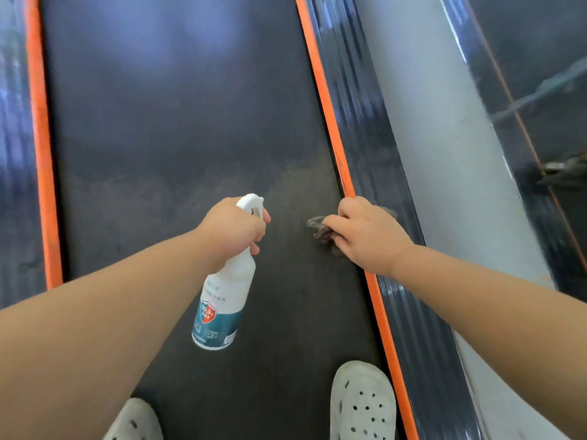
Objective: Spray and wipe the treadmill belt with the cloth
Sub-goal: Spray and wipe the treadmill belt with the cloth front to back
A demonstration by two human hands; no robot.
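Treadmill belt (178, 122) under cloth (320, 231) in right hand (365, 233) (left hand (235, 231) around spray bottle (227, 296))

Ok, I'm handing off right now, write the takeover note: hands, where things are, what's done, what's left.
Left hand: gripping the spray bottle by its neck, held above the belt.
Right hand: pressing the cloth on the belt, by the right orange strip.
Done: a hazy band across the belt ahead of the hands looks sprayed or wiped.
Left: the far belt looks untouched; the part underfoot, beneath the shoes, can't be judged.
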